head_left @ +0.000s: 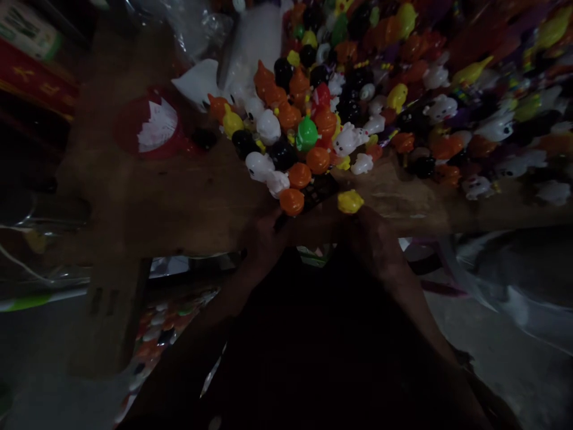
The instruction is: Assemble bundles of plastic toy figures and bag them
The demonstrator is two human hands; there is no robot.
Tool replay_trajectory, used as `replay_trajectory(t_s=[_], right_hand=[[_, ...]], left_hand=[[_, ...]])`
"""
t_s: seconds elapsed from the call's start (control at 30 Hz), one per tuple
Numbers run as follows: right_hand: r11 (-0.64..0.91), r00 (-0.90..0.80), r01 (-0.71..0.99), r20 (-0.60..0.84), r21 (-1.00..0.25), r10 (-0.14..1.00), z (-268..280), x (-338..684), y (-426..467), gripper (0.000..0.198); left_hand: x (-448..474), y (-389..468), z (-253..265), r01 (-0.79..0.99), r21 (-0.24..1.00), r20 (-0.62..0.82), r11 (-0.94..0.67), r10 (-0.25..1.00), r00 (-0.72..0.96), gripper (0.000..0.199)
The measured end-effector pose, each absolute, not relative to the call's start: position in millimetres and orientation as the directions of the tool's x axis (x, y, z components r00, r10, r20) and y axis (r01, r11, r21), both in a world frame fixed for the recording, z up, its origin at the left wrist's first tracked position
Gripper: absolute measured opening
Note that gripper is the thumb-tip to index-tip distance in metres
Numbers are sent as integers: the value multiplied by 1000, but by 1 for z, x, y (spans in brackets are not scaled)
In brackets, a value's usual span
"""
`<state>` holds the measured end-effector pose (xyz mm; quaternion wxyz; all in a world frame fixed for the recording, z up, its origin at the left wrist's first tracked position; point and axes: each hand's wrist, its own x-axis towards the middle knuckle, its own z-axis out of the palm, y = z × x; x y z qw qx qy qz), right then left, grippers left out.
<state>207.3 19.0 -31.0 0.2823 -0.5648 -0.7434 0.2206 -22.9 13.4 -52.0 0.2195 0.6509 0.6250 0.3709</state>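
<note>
My right hand [378, 239] is at the front edge of the wooden table, its fingers closed at the base of a small shiny yellow plastic toy [350, 202]. My left hand [267, 236] is at the same edge, right by a round orange toy [291, 203]; its fingers are too dark to make out. Between the hands lies a dark object with square holes [320, 191]. Just behind it, toys stand close together: white ones [259, 166], a green one [307, 134] and black ones [282, 155].
A large heap of similar toys [441, 110] spreads over the right of the wooden table [192, 209]. At left is a red dish [123, 128] with white paper slips [156, 125]. Clear plastic bags [255, 45] lie behind; more toys [154, 331] are below the table.
</note>
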Motion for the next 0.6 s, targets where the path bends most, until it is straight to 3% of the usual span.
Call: replay_trajectory(t_s=[0.27, 0.47, 0.6], right_hand=[[99, -67, 455, 77, -885, 995, -32, 194, 16, 20], [-138, -120, 293, -180, -946, 976, -23, 195, 22, 23], [-161, -4, 195, -165, -968, 986, -29, 186, 26, 29]], left_hand=[[-28, 16, -58, 587, 792, 246, -169, 968, -53, 21], [-27, 14, -58, 599, 791, 209, -126, 975, -71, 9], [-27, 13, -60, 580, 807, 204, -111, 974, -98, 10]])
